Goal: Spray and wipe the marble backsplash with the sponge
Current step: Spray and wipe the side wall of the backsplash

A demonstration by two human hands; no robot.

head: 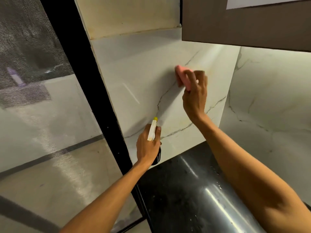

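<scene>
A person's right hand (195, 96) is holding a pink sponge (181, 75) against the marble backsplash (143, 78), the grip curled round it, at 2 o'clock from the left hand (146, 146). The left grip is wrapping a spray bottle (151, 131), curled tight, its yellow-tipped nozzle pointing toward 12 o'clock at the wall, just above the black table (176, 190).
</scene>
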